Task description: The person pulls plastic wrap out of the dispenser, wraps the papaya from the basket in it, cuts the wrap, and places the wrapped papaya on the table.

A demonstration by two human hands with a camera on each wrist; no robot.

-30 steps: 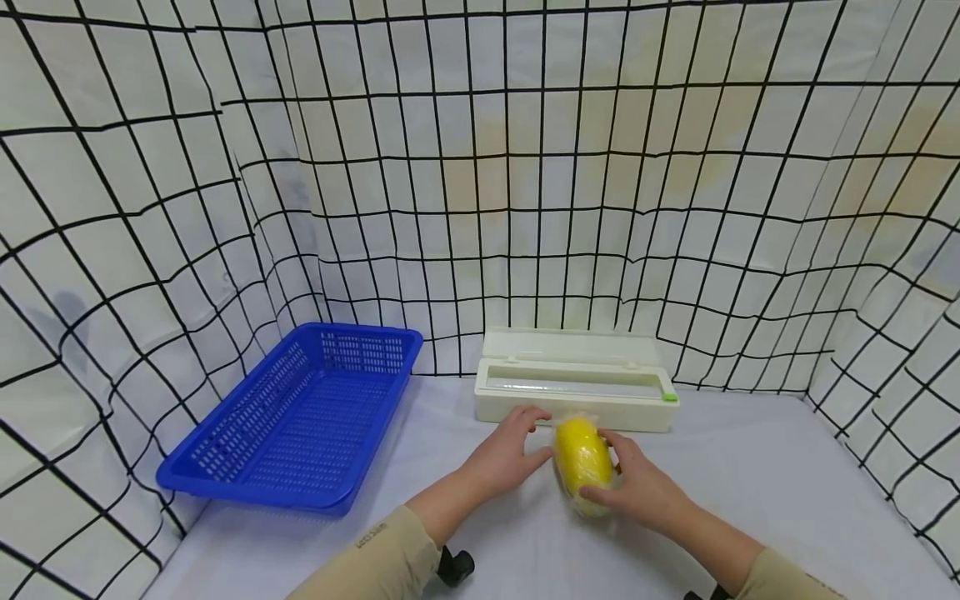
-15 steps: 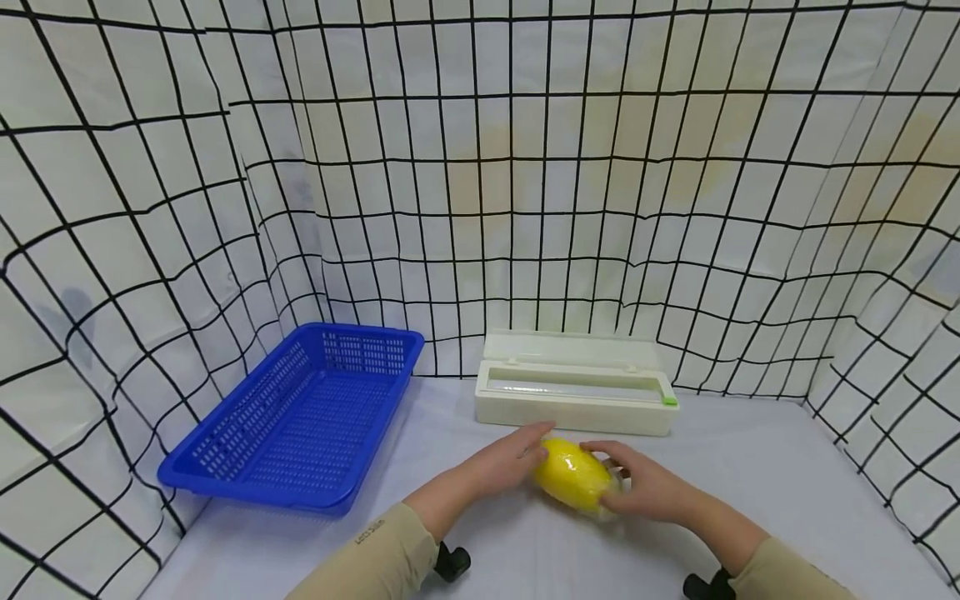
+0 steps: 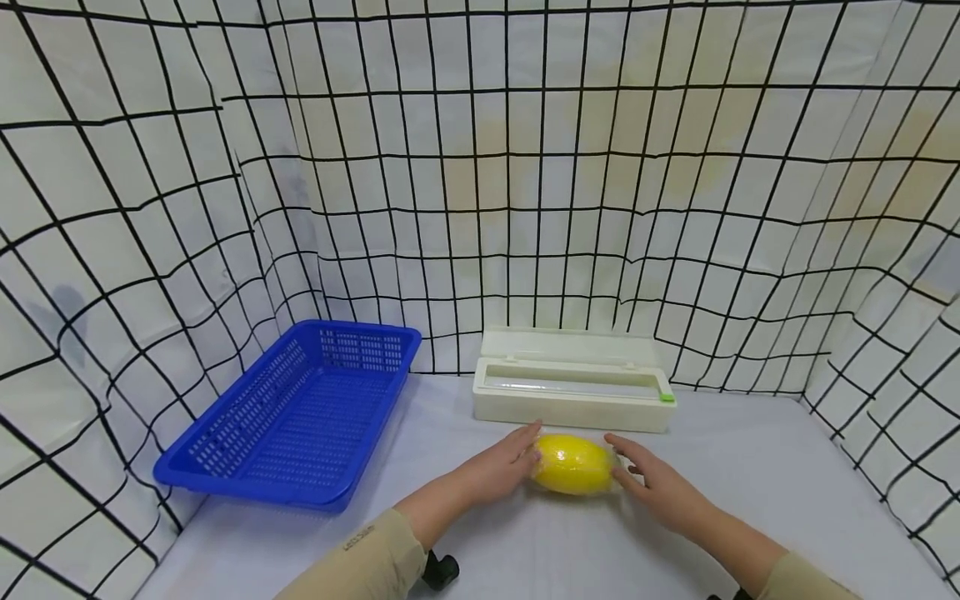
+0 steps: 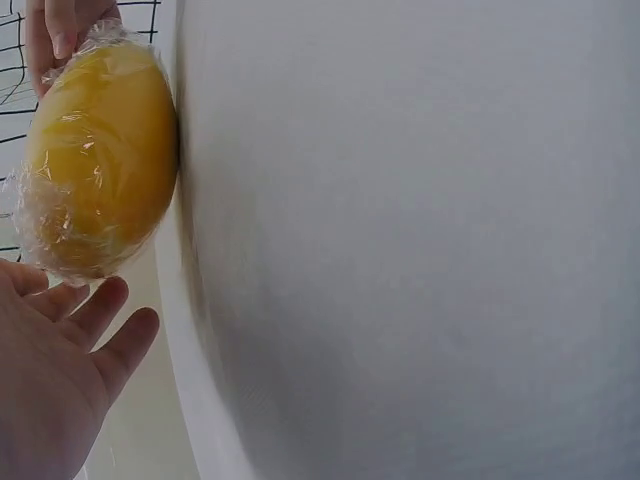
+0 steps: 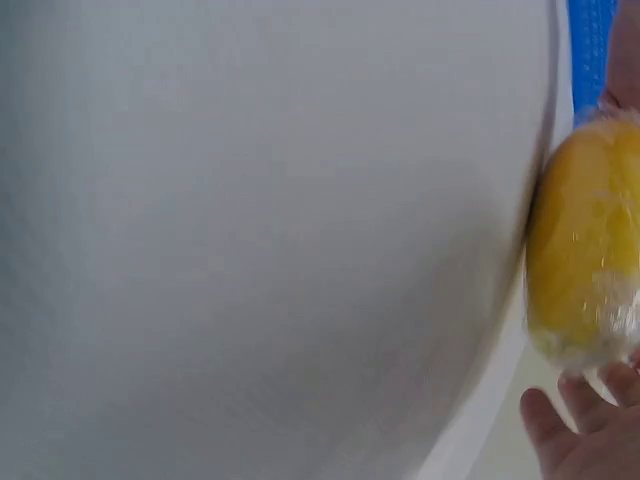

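Observation:
A yellow oval fruit, perhaps a melon, wrapped in clear film (image 3: 573,464), lies sideways on the white cloth in the head view. My left hand (image 3: 497,467) is at its left end, fingers extended, the fingertips touching or very close to the film. At the right end is my right hand (image 3: 663,492), fingers loosely spread, the thumb near the film. In the left wrist view, bunched film covers the near end of the fruit (image 4: 105,150), just above my left fingertips (image 4: 105,295). The right wrist view cuts off part of the fruit (image 5: 585,240), with my right fingers (image 5: 545,415) below it.
Behind the fruit stands a white cling film dispenser (image 3: 573,410), its lid raised and a roll inside. A blue perforated basket (image 3: 300,492) sits on the left. Black-grid netting (image 3: 570,208) over white sheeting surrounds the white cloth surface (image 3: 787,467).
The fruit has turned from pointing away from me to lying crosswise. Both hands now sit at its ends; the right hand has loosened and drawn slightly right.

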